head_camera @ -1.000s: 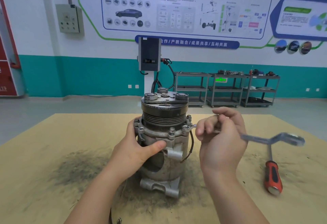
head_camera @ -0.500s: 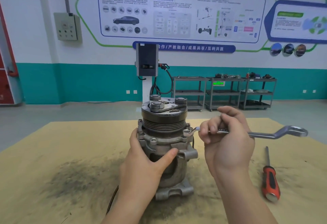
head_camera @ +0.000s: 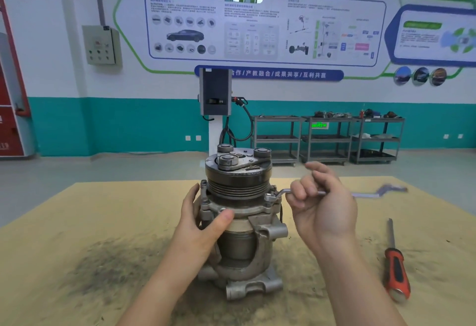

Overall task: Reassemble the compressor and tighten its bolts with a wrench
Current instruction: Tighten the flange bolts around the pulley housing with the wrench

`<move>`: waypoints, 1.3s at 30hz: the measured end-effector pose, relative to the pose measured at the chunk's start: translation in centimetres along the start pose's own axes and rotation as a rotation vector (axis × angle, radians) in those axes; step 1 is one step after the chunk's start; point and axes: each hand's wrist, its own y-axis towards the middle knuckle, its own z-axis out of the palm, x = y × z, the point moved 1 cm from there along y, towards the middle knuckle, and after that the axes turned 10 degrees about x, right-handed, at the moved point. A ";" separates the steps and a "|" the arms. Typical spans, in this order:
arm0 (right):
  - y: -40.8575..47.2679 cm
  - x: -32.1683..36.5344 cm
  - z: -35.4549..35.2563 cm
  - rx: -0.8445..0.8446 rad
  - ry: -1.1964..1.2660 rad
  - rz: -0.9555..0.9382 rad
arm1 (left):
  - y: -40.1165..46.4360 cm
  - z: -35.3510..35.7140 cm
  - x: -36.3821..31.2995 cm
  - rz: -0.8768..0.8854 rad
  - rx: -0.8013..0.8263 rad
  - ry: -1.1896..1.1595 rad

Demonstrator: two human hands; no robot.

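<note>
Here the left hand (head_camera: 199,225) clasps the compressor (head_camera: 242,222); the right hand's (head_camera: 323,204) curled grip holds the wrench (head_camera: 280,193).

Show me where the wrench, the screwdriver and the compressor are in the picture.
wrench (head_camera: 279,193), head view, on its bent neck beside the bolt.
screwdriver (head_camera: 396,271), head view, on its red and black handle.
compressor (head_camera: 238,180), head view, on the grooved pulley.

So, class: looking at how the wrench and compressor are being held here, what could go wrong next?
1. The wrench sits on a flange bolt and could slip, hurting the right hand.
2. The compressor stands upright, braced only by the left hand; a hard pull could tip it.
</note>
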 end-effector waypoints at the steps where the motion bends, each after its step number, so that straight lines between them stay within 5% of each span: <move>1: -0.8 -0.4 0.2 -0.015 -0.041 -0.094 | 0.2 -0.2 0.1 0.001 0.007 -0.012; 6: -4.7 -3.0 2.7 -0.062 -0.464 -0.486 | 1.1 -0.4 0.9 0.013 0.000 -0.030; 11: -5.6 -3.7 4.7 -0.053 -0.632 -0.446 | 1.4 -0.1 1.0 0.063 -0.024 -0.067; 14: -4.3 -0.3 4.8 0.053 -0.494 -0.449 | 1.3 0.2 0.7 0.079 -0.062 -0.030; 21: 2.1 1.6 1.1 0.075 -0.123 0.055 | 0.8 1.2 0.6 0.083 -0.151 0.024; 31: 3.6 0.1 -1.1 0.140 0.100 0.318 | 0.4 1.0 0.5 0.097 -0.112 0.023; 34: 2.6 0.2 -1.7 0.161 0.022 0.173 | 0.3 1.0 0.5 0.110 -0.099 0.027; 39: -0.9 -0.1 -1.4 0.388 -0.397 -0.329 | -0.3 1.0 0.6 0.111 -0.045 0.000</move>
